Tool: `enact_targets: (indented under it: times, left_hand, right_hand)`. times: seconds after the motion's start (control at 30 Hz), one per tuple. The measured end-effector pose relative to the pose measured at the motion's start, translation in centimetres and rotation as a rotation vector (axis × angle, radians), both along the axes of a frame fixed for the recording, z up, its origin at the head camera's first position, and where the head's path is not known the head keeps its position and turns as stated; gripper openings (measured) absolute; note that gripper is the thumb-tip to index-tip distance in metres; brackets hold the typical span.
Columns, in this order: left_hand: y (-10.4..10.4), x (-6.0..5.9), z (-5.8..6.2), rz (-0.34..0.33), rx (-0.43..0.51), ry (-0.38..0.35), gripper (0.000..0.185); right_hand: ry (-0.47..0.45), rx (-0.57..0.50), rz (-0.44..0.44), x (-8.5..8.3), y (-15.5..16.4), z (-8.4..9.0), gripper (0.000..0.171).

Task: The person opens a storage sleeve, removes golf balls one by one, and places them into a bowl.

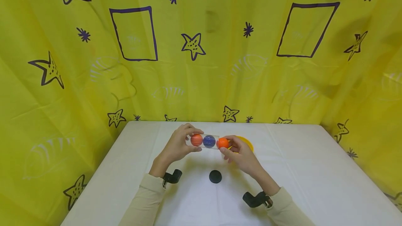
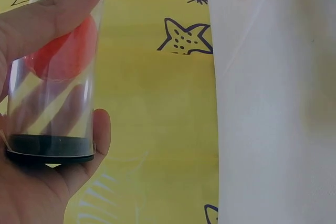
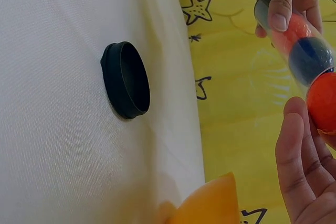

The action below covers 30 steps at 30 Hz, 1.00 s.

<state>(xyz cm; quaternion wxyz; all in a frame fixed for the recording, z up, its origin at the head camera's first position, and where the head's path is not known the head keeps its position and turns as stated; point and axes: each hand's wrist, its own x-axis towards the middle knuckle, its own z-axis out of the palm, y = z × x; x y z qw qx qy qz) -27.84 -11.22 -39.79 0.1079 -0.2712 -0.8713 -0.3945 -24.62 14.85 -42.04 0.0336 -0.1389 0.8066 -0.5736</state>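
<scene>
My left hand grips a clear plastic tube lying nearly sideways above the table, thumb on one side and fingers on the other. A black cap closes the end by its palm. Inside the tube sit a red ball and, beside it toward the open end, a blue ball. My right hand pinches an orange ball between thumb and fingers, right at the tube's open mouth. In the right wrist view, the orange ball is partly cut off by the frame edge.
A loose black lid lies on the white table in front of the hands, its hollow side showing in the right wrist view. Behind my right hand stands a yellow bowl, partly hidden. A patterned yellow curtain hangs behind the table.
</scene>
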Motion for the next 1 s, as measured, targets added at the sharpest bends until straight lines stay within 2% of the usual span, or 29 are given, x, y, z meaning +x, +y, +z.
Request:
enact_targets:
  times: [0.37,0.57,1.0]
  left_hand:
    - [-0.04,0.03,-0.09,-0.012,-0.004,-0.008,0.049]
    - [-0.10,-0.13,-0.07,-0.017,-0.009,0.015,0.050]
    - [-0.11,-0.06,-0.07,0.042,-0.012,-0.018,0.051]
  right_hand:
    - [0.002,0.019,-0.009,0.00,0.18,0.18,0.048]
    - [0.008,0.010,-0.022,-0.07,0.24,0.32,0.047]
    - [0.049,0.073,-0.083,-0.22,0.79,0.62,0.047]
